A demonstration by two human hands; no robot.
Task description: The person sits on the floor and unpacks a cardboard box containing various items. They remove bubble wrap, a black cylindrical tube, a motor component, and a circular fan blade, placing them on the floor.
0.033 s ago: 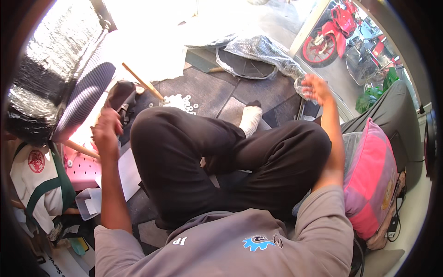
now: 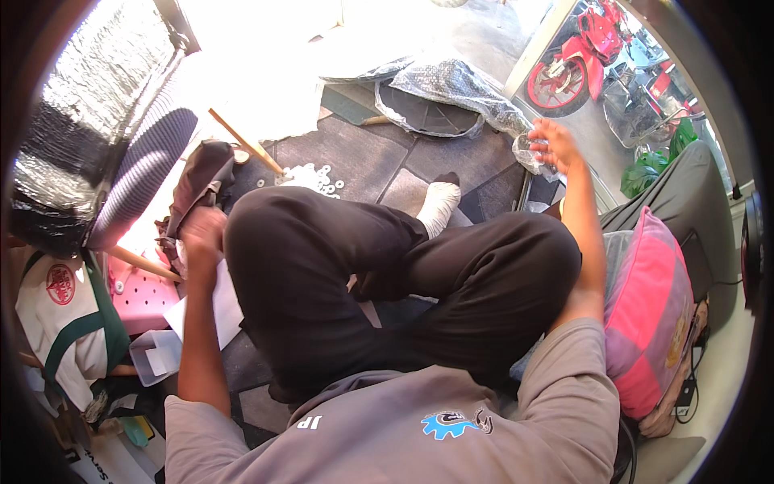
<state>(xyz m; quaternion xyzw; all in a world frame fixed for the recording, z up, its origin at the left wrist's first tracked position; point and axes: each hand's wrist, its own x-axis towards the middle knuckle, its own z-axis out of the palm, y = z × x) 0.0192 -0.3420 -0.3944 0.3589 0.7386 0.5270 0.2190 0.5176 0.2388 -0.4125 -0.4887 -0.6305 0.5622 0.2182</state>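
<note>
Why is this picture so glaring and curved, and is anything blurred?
Head view: strong light bleaches the top middle white, hiding detail there; head view: the left hand is smeared, probably by motion, while the sock looks fairly sharp; head view: the fisheye lens bends straight edges toward the dark rim.

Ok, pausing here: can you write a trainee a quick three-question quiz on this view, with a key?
1. Which hand is nearer the clear plastic wrap: A, left; B, right; C, both equally?
2. True or false: the small white rings are piled on the pink cushion.
3. Fill in: the motorcycle at upper right has a ____ wheel rim.

Key: 1. B, the right hand. 2. False; they lie just beyond the left knee. 3. Red.
</note>
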